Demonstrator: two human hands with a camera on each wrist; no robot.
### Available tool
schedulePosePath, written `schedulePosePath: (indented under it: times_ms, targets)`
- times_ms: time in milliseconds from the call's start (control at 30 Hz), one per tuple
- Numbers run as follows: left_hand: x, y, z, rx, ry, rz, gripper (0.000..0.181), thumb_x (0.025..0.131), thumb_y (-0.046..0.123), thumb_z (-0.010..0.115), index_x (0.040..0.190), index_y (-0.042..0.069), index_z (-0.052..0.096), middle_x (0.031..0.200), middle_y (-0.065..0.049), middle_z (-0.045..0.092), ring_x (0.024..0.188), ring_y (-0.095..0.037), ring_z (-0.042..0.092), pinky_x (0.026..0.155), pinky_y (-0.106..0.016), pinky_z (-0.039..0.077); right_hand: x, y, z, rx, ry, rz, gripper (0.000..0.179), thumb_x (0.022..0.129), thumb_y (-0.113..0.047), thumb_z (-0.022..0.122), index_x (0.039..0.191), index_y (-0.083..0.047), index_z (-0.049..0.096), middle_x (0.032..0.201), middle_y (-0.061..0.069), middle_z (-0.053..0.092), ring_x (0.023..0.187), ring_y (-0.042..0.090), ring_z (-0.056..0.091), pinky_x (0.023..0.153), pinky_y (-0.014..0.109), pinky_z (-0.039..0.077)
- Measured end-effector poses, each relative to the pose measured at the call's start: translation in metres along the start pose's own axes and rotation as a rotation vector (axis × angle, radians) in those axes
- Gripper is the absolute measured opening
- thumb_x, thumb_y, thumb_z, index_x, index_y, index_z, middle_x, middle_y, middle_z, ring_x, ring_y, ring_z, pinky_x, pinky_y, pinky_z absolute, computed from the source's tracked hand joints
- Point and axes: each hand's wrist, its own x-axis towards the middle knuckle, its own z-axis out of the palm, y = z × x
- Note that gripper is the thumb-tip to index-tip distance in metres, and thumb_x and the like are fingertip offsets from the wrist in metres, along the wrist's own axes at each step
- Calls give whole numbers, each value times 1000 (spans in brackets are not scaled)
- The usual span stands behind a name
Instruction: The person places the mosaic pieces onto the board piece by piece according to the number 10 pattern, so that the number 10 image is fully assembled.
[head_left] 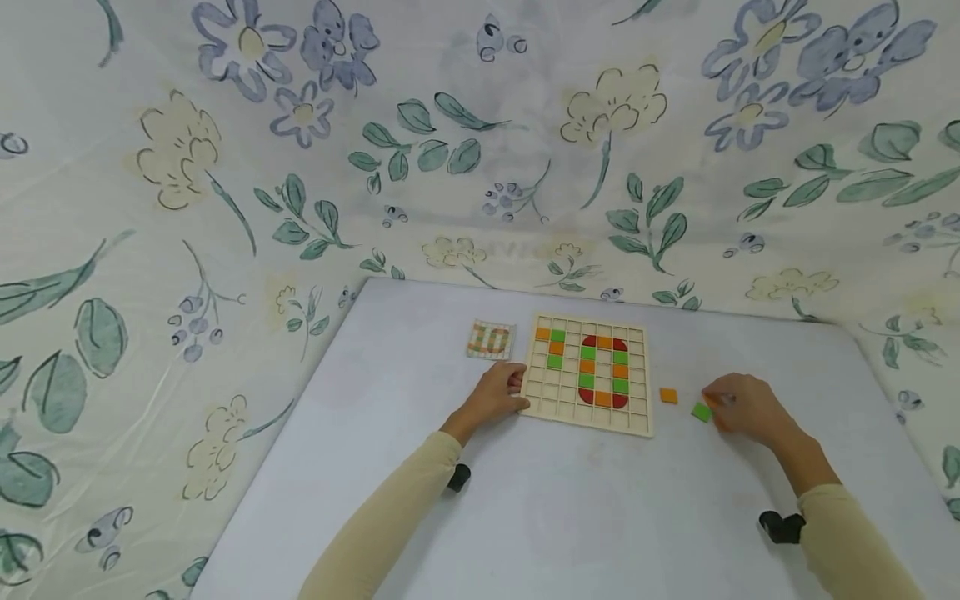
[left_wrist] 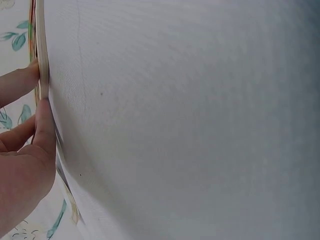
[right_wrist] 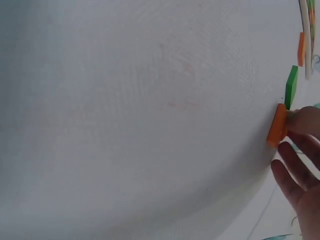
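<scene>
A pale wooden grid board [head_left: 551, 392] lies on the white table, with orange, green and red tiles forming a figure like 10. My left hand [head_left: 495, 396] grips the board's left edge near its front corner; in the left wrist view, the thumb and a finger meet that thin edge. To the right of the board, my right hand [head_left: 753, 408] pinches an orange tile [right_wrist: 277, 125] close over the table. A green tile [head_left: 701, 412] lies beside those fingertips. Another orange tile [head_left: 668, 396] sits between the green one and the board.
A small card [head_left: 491, 340] printed with a coloured 10 lies left of the board's far corner. Floral cloth [head_left: 465, 158] hangs behind and along the sides of the white table [head_left: 585, 517]. Black objects [head_left: 782, 527] show at both wrists.
</scene>
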Motion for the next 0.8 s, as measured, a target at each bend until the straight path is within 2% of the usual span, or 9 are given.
schedulePosePath:
  times_ms: [167,367,533,667,800]
  targets:
    - [2,0,0,-22,4,-2,65,80,3,79,137,-8,49,111,-11,52,100,-21,54,89,-31,51,2,0,1,-68,38,-66,26,83,-5,73,108,5,71,110,23,65,104,43,56,88,57,49]
    - [2,2,2,-21,-3,-12,65,80,3,79,137,-7,49,111,-11,53,100,-21,54,89,-30,51,8,2,1,-105,-27,-2,31,81,-10,74,108,6,69,103,20,67,95,37,57,83,55,51]
    - [1,2,2,-20,-1,-17,65,80,3,79,137,-7,49,111,-11,53,101,-20,54,89,-30,51,15,-2,-1,-83,-15,21,34,80,-13,74,107,7,68,100,20,67,94,37,56,83,56,50]
    - [1,2,1,-31,-2,-23,65,80,0,79,136,-7,49,111,-11,53,101,-21,55,89,-29,52,26,-28,3,-8,40,-12,37,82,-15,76,110,7,68,104,20,67,97,36,56,88,55,49]
    - [3,0,2,-35,-1,-14,65,79,-1,79,136,-8,50,111,-12,53,100,-21,55,88,-28,52,43,-73,21,15,130,-160,34,81,-13,77,108,6,70,100,16,69,94,32,58,88,51,50]
